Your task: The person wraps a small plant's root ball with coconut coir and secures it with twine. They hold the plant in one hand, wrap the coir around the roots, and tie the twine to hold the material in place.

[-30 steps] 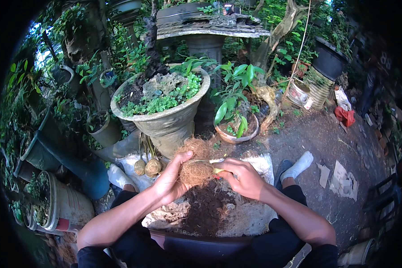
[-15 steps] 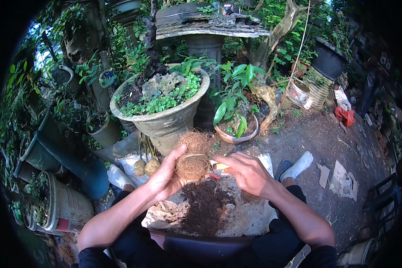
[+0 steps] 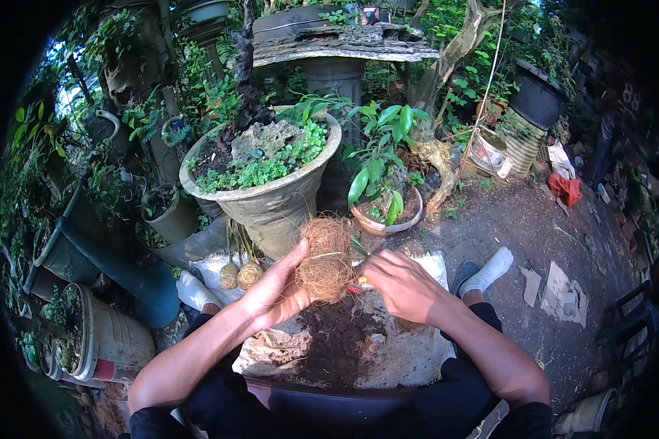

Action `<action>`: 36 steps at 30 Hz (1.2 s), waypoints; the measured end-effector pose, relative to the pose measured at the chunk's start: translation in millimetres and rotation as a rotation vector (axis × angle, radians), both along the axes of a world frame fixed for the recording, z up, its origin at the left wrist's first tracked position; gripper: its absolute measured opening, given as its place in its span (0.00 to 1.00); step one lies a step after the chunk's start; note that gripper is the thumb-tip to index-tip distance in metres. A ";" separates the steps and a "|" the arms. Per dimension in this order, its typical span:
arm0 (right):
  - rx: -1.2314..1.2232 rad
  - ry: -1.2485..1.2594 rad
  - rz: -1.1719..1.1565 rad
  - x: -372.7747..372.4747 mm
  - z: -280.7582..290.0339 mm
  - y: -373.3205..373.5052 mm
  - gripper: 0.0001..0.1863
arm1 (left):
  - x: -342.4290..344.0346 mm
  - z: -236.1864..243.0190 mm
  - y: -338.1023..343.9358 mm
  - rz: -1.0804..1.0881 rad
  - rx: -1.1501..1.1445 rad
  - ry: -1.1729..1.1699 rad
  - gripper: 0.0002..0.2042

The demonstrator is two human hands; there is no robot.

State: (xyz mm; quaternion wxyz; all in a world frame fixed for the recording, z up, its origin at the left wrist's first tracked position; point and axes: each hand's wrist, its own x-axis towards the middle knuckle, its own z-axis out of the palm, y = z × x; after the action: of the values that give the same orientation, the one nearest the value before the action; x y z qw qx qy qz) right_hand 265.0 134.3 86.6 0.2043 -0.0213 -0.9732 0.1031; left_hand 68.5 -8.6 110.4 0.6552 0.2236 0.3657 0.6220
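Fibre bundle [image 3: 325, 262] fills left grip [image 3: 275, 290]; grey pot [image 3: 274, 216] holds rock [image 3: 268, 137] and greenery [image 3: 260, 173].

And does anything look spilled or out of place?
Yes: dark soil lies loose on the pale sheet, uncontained, so it looks spilled, perhaps deliberately. Pale, ragged scraps also litter the ground at right.

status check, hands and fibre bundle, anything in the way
Left hand grips brown fibre bundle, pale strand round its middle. Right hand beside it, holding small yellow item. Dark soil on sheet below, nothing blocking hands.
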 end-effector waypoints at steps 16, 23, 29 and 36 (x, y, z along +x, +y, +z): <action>-0.192 0.020 0.197 -19.7 -13.1 -27.6 0.17 | 2.4 -7.6 2.6 0.094 -0.003 -0.012 0.25; -0.231 -0.006 0.200 -20.7 -14.2 -33.0 0.17 | 1.9 -20.3 6.1 0.127 -0.033 0.093 0.24; -0.256 0.101 0.207 -23.2 -15.0 -37.5 0.11 | 4.0 -20.8 5.9 0.076 -0.013 -0.030 0.23; -0.269 -0.034 0.228 -14.2 -11.1 -53.5 0.08 | 0.9 -21.8 11.0 0.178 0.016 -0.072 0.25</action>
State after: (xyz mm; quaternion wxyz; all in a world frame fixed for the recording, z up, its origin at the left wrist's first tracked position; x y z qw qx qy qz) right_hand 250.8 80.8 75.5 0.1700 0.0601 -0.9501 0.2547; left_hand 69.4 2.4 88.6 0.6084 0.1731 0.3552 0.6882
